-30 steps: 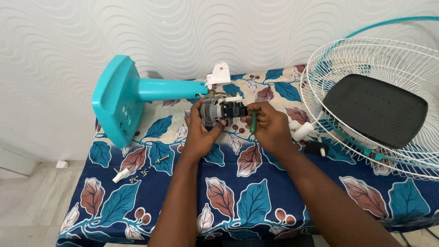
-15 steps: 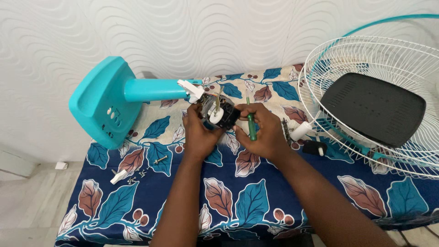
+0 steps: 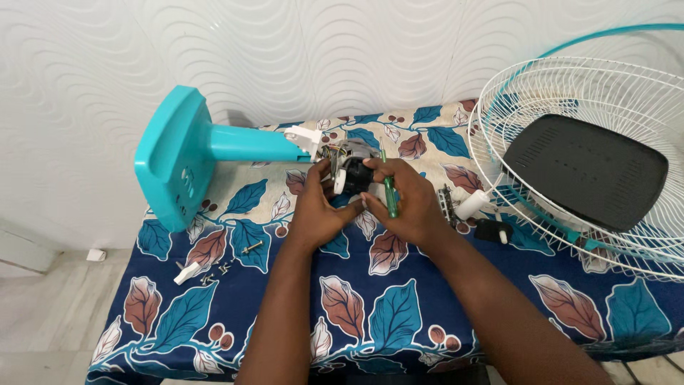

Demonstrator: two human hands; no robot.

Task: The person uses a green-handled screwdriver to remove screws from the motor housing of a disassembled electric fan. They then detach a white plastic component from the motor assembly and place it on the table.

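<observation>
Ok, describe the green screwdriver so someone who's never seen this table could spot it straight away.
Start at the turquoise fan stand lying on the leaf-patterned tablecloth. Just right of its white end, both hands meet around a small motor. The screwdriver is the thin green stick upright against the right hand, the only green tool there.

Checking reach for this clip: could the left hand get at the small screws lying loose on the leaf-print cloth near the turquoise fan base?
Probably yes: the screws lie in the open, left of the left hand, with nothing between; but that hand now grips the fan motor.
</observation>
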